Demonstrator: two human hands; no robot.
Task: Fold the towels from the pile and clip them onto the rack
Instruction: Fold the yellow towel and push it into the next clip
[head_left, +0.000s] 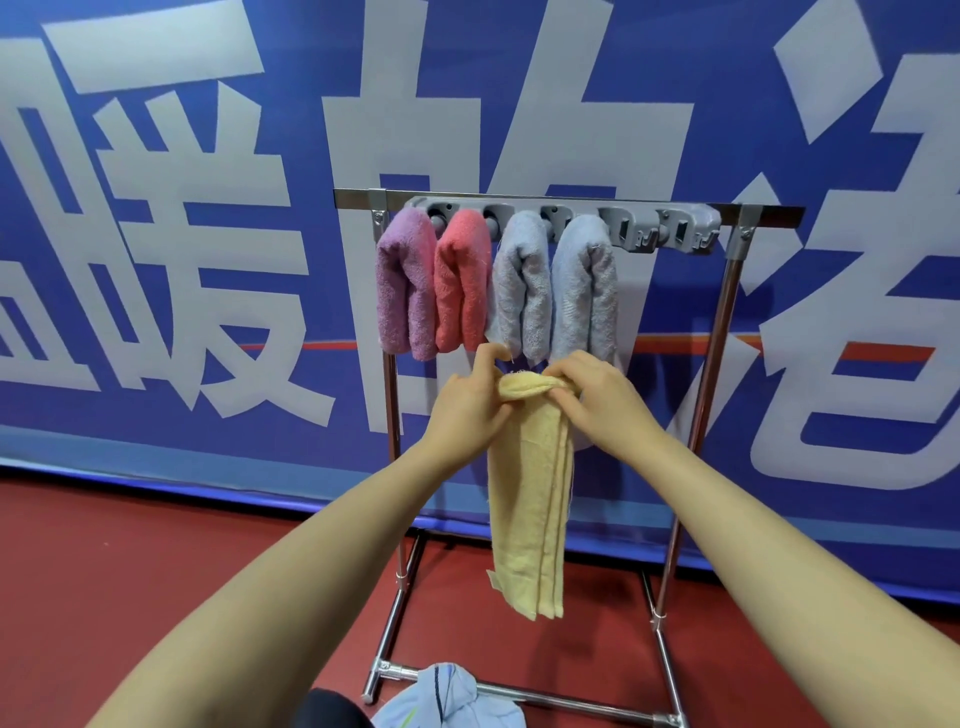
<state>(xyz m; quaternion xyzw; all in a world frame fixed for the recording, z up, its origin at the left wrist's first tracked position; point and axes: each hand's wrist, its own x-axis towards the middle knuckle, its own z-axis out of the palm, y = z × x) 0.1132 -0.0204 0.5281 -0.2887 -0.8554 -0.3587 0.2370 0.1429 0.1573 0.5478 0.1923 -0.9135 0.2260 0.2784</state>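
Head view, nearest first: at the bottom edge, on the red floor (156, 597) just in front of the rack's base bar, lies the pile of towels (447, 696), pale blue cloth with a dark stripe; how many remain in it cannot be told.

Above that, both forearms reach forward. The left hand (470, 400) and the right hand (592, 395) meet at the top of a yellow towel (530, 499), each with its fingers curled round and pinching the folded-over top edge. The towel is folded into a narrow strip and hangs straight down from the hands, its lower end free in the air above the floor.

Judging from this, the folding of this towel is about finished and the step in hand is bunching its top fold ready for clipping. The next move calls for lifting that fold up and to the right, to a free clip, and pushing it in firmly enough that the clip bites through the thick layers.

Farther off stands the metal rack (722, 322), with a grey clip bar (670, 228) along its top rail. Four towels already hang from it, left to right: a purple towel (405, 291), a pink towel (462, 286), a grey towel (519, 291) and a light blue towel (584, 291). The clips to their right look free.

Farthest is a blue banner (311, 218) bearing large white Chinese characters, cropped by the frame; "的" seems to stand behind the rack, the rest I cannot read with confidence. No brand or label shows on the towels.
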